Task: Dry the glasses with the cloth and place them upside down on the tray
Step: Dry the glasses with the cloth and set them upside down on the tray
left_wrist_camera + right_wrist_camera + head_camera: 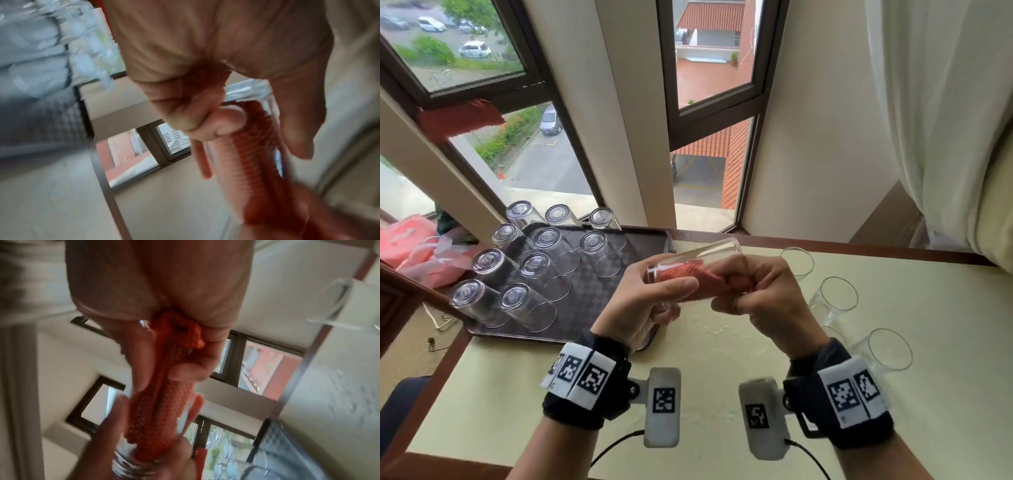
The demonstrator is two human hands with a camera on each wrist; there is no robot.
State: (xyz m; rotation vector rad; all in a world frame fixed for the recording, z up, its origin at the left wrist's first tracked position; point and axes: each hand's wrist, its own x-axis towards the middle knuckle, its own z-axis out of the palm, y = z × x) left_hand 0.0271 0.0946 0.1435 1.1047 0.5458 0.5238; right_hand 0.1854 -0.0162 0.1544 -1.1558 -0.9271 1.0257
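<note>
My left hand (654,301) grips a clear glass (709,251) held on its side above the table, its base toward the left. An orange-red cloth (685,274) is stuffed inside the glass, and my right hand (753,291) grips the cloth's bunched end at the glass's mouth. In the left wrist view the cloth (259,146) fills the glass (251,91) under my curled fingers. In the right wrist view the cloth (162,410) runs from my fist into the glass (127,465). A dark tray (599,291) at the left holds several upside-down glasses (517,301).
Three upright glasses (832,301) stand on the pale table (722,394) at my right. Pink plastic bags (410,246) lie left of the tray. Windows and a wall close off the far side; a white curtain (945,120) hangs at the right.
</note>
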